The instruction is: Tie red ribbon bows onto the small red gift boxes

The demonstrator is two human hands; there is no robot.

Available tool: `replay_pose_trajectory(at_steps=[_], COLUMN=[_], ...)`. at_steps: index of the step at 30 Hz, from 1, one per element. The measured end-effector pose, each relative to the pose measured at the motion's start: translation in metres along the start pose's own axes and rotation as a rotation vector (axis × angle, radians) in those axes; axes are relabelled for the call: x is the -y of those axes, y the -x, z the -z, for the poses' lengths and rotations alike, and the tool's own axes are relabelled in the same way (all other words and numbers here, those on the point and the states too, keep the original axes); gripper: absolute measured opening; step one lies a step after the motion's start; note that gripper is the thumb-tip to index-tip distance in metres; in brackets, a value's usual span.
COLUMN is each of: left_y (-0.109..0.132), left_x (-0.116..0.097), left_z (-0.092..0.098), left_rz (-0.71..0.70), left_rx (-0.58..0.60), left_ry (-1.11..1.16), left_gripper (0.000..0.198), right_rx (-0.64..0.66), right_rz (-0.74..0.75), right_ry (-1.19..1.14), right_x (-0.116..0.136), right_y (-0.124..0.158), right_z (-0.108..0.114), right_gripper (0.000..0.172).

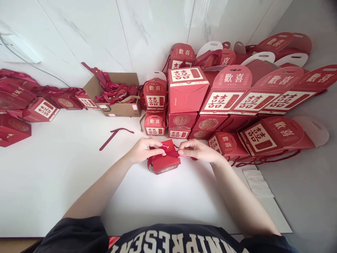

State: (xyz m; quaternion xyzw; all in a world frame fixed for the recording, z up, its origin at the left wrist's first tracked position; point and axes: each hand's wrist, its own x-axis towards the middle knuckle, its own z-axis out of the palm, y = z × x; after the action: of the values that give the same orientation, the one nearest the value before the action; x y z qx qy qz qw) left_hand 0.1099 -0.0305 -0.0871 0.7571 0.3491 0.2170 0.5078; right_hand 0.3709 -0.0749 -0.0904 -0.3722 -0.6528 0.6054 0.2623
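Observation:
A small red gift box (166,167) stands on the white table in front of me, with a dark red ribbon (172,154) across its top. My left hand (148,150) pinches the ribbon between thumb and fingers at the box's upper left. On the other side, my right hand (196,150) pinches the ribbon too, just right of the box. Between the two hands the ribbon runs over the lid. A ribbon loop also hangs at the box's left side. Part of the box's top is hidden by my fingers.
Behind, a cardboard box (119,110) holds many red ribbons. One loose ribbon strip (112,135) lies left of my hands. Stacked red boxes (188,95) fill the back right, and more red boxes (47,109) stand at the left. White paper (258,183) lies near the right edge.

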Motion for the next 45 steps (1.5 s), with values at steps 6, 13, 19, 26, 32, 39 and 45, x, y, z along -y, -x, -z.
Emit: replay_pose_trajectory(at_steps=[6, 13, 19, 26, 32, 39, 45], left_y=[0.001, 0.002, 0.003, 0.002, 0.005, 0.006, 0.007], left_x=[-0.004, -0.006, -0.008, -0.006, -0.006, -0.012, -0.015], left_z=[-0.001, -0.002, -0.002, -0.004, -0.006, -0.004, -0.002], left_rz=[0.035, -0.016, -0.052, -0.058, 0.037, 0.045, 0.027], left_rx=[0.027, 0.039, 0.044, 0.005, 0.036, 0.03, 0.089], left_ry=[0.005, -0.094, -0.133, -0.141, 0.098, 0.106, 0.142], left_gripper=[0.027, 0.026, 0.025, 0.021, 0.023, 0.025, 0.023], right_rx=[-0.015, -0.185, -0.243, -0.36, -0.484, -0.5, -0.47], right_rz=[0.106, 0.254, 0.357, 0.357, 0.237, 0.322, 0.395], right_ry=[-0.14, 0.204, 0.641, 0.496, 0.344, 0.269, 0.357], right_x=[0.001, 0.006, 0.011, 0.012, -0.003, -0.004, -0.004], right_y=[0.0, -0.008, -0.01, -0.01, -0.02, -0.02, -0.023], right_z=[-0.009, -0.032, -0.043, -0.043, -0.045, -0.045, -0.048], right_gripper=[0.024, 0.024, 0.025, 0.019, 0.016, 0.017, 0.016])
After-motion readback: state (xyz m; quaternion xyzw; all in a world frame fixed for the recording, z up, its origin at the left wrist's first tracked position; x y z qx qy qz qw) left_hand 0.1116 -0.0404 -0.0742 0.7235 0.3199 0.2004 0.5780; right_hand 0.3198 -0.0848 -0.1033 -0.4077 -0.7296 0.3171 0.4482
